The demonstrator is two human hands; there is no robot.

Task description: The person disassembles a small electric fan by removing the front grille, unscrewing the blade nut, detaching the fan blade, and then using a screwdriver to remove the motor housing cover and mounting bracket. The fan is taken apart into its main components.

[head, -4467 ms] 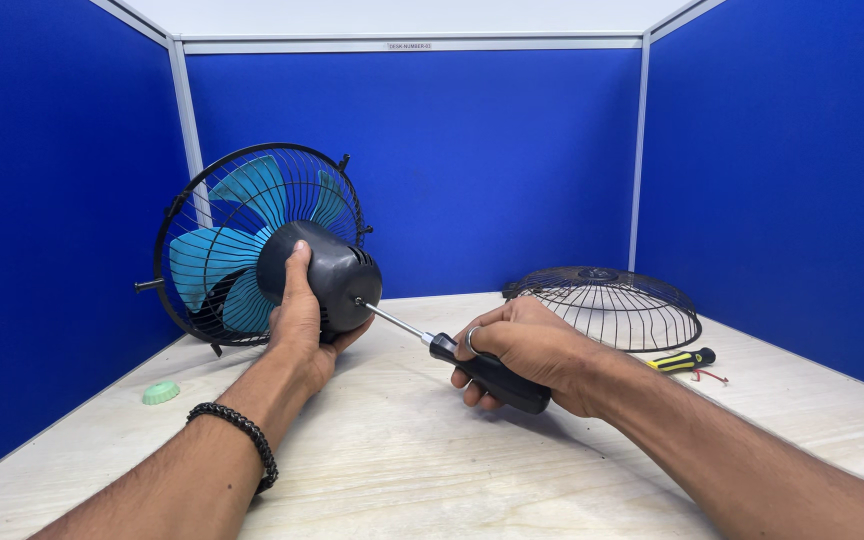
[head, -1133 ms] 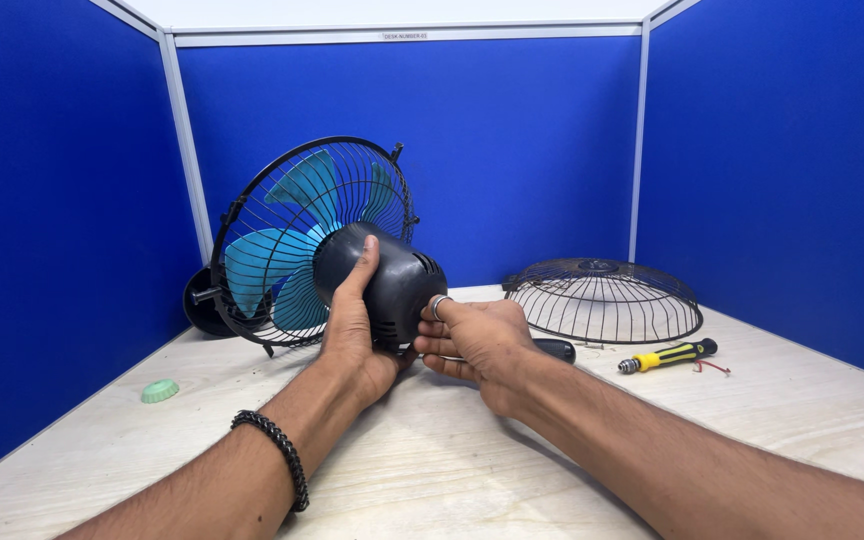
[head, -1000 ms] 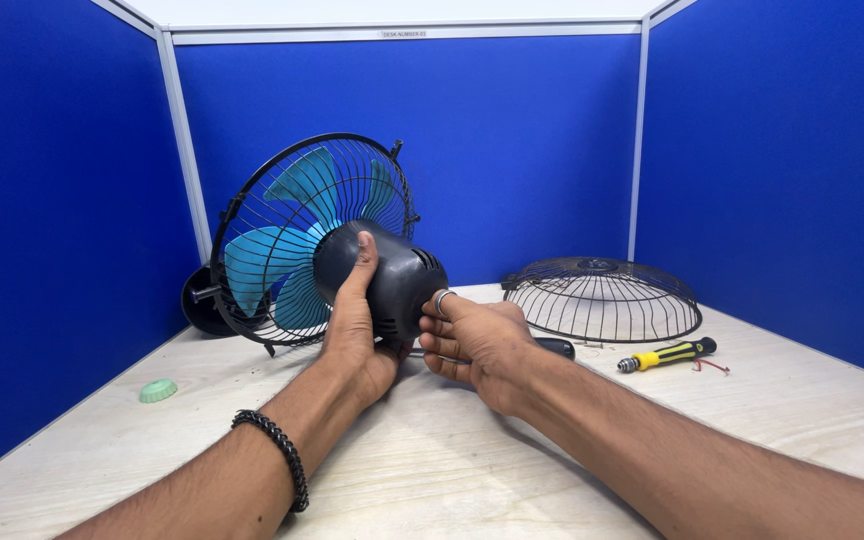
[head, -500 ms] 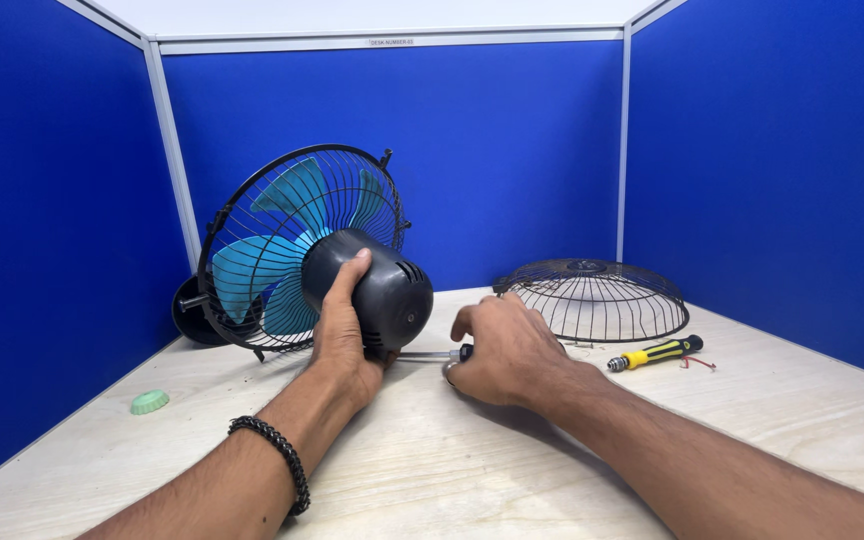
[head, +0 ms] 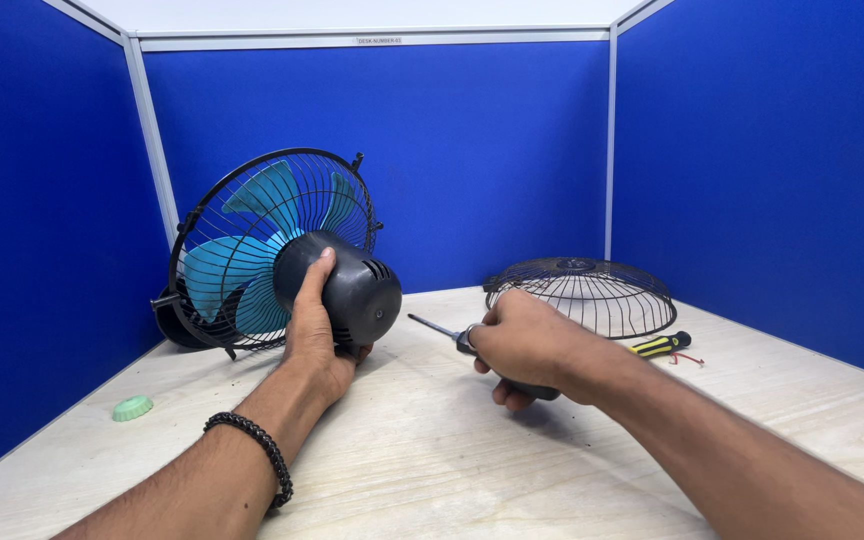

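My left hand grips the black motor housing of a small fan, holding it upright on the table. The fan's teal blades sit behind a black wire rear guard. My right hand is closed around the dark handle of a screwdriver, whose thin metal shaft points left toward the motor housing, a short gap away from it. A beaded black bracelet is on my left wrist.
A loose black wire fan guard lies dome-up at the back right. A yellow-and-black screwdriver lies beside it. A green round cap rests at the left. A black fan base stands behind the fan. Blue partition walls enclose the wooden table.
My right hand left the motor housing, reached to the table and picked the screwdriver up again. The fan stayed in my left hand, tilting slightly.
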